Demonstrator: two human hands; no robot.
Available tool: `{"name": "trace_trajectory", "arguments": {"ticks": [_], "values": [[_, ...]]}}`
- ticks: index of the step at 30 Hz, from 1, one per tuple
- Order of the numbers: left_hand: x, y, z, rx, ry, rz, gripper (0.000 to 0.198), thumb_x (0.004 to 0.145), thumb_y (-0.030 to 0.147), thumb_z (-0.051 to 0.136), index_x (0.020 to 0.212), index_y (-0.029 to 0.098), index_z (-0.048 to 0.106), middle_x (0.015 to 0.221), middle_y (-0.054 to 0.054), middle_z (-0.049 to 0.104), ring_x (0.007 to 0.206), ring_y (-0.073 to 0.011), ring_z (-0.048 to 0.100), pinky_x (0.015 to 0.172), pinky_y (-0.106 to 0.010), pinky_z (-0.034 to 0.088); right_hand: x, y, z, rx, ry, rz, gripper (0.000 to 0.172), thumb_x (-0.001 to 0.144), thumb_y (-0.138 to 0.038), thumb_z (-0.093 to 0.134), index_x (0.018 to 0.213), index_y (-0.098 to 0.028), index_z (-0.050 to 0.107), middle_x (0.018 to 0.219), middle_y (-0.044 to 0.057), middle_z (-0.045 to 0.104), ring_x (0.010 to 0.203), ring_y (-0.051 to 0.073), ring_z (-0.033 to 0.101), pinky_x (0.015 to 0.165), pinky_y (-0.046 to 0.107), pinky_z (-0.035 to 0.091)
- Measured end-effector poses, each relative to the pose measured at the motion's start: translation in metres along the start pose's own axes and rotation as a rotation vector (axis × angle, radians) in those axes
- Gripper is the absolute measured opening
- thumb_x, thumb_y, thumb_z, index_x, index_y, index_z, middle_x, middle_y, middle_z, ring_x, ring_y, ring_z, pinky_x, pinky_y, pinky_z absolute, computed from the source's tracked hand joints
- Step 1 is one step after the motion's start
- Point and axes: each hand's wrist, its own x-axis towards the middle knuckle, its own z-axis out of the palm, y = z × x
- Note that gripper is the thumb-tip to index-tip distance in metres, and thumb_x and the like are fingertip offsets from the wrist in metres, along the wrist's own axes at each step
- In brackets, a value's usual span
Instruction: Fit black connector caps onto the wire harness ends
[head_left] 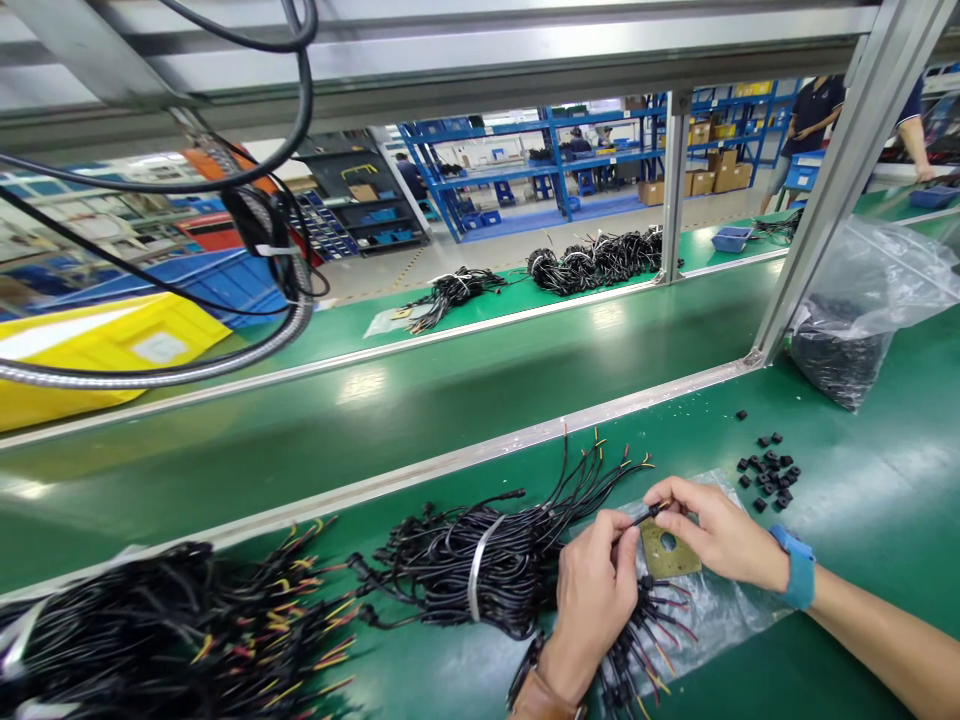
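Note:
My left hand (pixel 592 590) is closed in a pinch on a thin black wire (pixel 637 518) that runs toward my right hand. My right hand (pixel 712 530), with a blue wristband, pinches the wire's tip with a small black connector at about the same spot. Both hands hover over a small brass plate with a hole (pixel 667 550) lying on a clear plastic sheet (pixel 712 600). Just left of my hands lies a bundle of black wires (pixel 465 560) tied with a white band. A scatter of small black connectors (pixel 769 472) sits right of my right hand.
A large heap of black, red and yellow wires (pixel 172 630) fills the near left. A plastic bag of black parts (pixel 847 340) leans by the aluminium post (pixel 832 190). A green conveyor belt (pixel 375 410) runs behind, with more wire bundles (pixel 592 260) beyond. People stand far right at the back.

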Motion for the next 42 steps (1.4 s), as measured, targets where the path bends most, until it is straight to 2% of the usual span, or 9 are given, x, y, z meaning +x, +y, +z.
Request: {"name": "trace_trajectory", "arguments": {"ticks": [6,14,25,34,42], "values": [[-0.001,0.001,0.0,0.021,-0.028,0.045,0.015,0.1,0.026,0.046,0.09,0.023,0.056,0.076,0.0,0.068,0.066,-0.0154,0.064,0.059,-0.026,0.04,-0.003,0.004,0.004,-0.054,-0.031,-0.078,0.014,0.101,-0.022,0.049,0.108,-0.022,0.061,0.099,0.005,0.072,0.091,0.022,0.067,0.08,0.036,0.051],[-0.001,0.004,0.001,-0.001,-0.009,0.057,0.021,0.101,0.024,0.042,0.081,0.023,0.05,0.069,0.002,0.061,0.062,-0.0141,0.061,0.055,-0.026,0.035,-0.005,0.01,0.012,-0.043,-0.032,-0.134,0.012,0.102,-0.019,0.046,0.105,-0.022,0.058,0.096,0.005,0.068,0.088,0.021,0.065,0.077,0.032,0.049],[-0.003,-0.001,0.006,-0.033,-0.004,0.021,0.022,0.102,0.026,0.04,0.081,0.024,0.046,0.067,0.003,0.053,0.058,-0.0136,0.053,0.055,-0.026,0.032,-0.007,0.017,0.024,-0.024,-0.038,-0.132,0.011,0.101,-0.019,0.045,0.103,-0.022,0.056,0.091,0.004,0.064,0.082,0.02,0.061,0.072,0.03,0.045],[-0.004,0.001,0.007,-0.046,-0.048,0.011,0.021,0.101,0.024,0.037,0.081,0.024,0.043,0.068,0.003,0.053,0.059,-0.0141,0.052,0.057,-0.026,0.032,-0.006,0.017,0.03,0.053,-0.006,-0.145,0.012,0.103,-0.025,0.048,0.099,-0.022,0.058,0.087,0.002,0.064,0.078,0.019,0.06,0.071,0.03,0.044],[-0.001,0.001,0.006,-0.024,-0.094,-0.009,0.019,0.1,0.025,0.039,0.083,0.024,0.045,0.07,0.002,0.058,0.06,-0.0149,0.054,0.059,-0.027,0.031,-0.002,0.019,0.015,-0.032,-0.106,-0.17,0.009,0.1,-0.024,0.054,0.104,-0.021,0.061,0.091,0.003,0.068,0.082,0.02,0.062,0.073,0.03,0.044]]}}
